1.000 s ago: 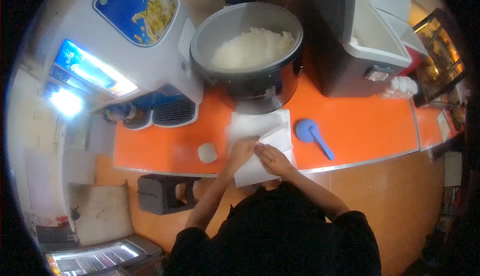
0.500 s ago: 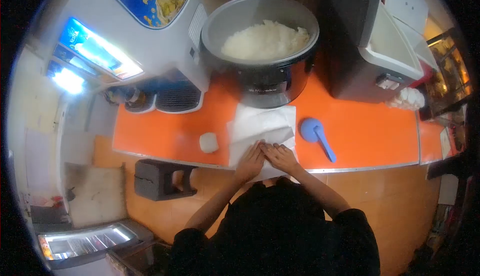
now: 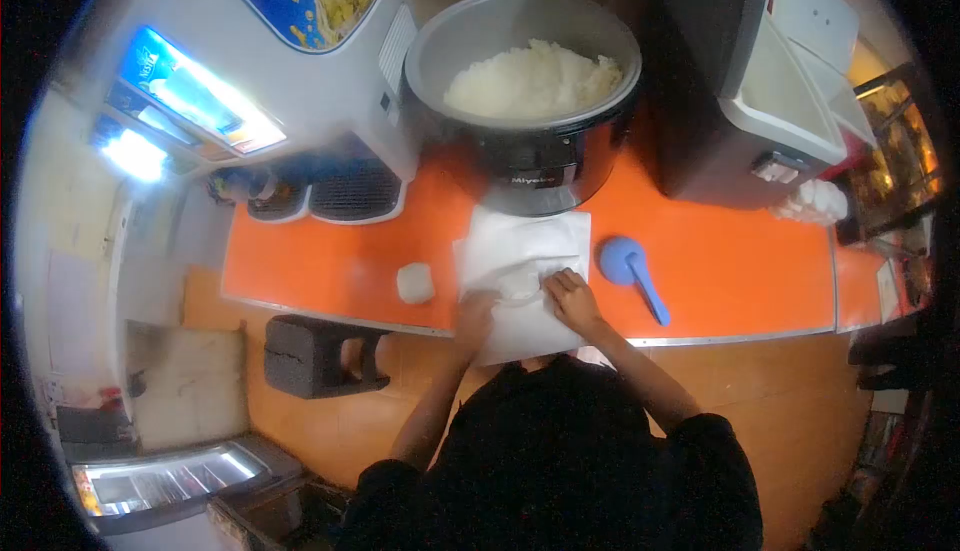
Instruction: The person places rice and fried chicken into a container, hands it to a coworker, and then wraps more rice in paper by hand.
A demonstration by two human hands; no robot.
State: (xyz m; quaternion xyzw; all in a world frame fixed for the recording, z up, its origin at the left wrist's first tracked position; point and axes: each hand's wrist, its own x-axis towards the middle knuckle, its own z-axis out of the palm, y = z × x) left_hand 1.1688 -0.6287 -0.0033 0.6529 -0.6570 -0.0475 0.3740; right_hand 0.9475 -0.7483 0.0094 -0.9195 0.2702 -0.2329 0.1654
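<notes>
Sheets of white wrapping paper [image 3: 530, 231] lie at the counter's front edge, before the rice cooker. On them sits a pale rounded mound [image 3: 518, 282] that looks like pressed rice. My right hand [image 3: 573, 301] is at the mound's right side, fingers curled and pinching the paper. Left of the mound, my left hand [image 3: 474, 319] rests over the paper's left edge, its fingers smeared by motion. A small white rounded lump [image 3: 415, 283] stands on the counter to the left. To the right lies a blue scoop [image 3: 624, 261] with its handle pointing toward me.
The open rice cooker [image 3: 575, 156] holds white rice [image 3: 530, 79]. A white drink machine [image 3: 300, 91] stands at left, a grey cool box [image 3: 700, 141] with raised lid at right. All are on the orange counter [image 3: 740, 281]. A dark stool [image 3: 310, 356] stands below.
My hands have parted from their meeting point over the folded paper; the left went left and down, the right slightly right. The paper has opened, exposing the pale mound.
</notes>
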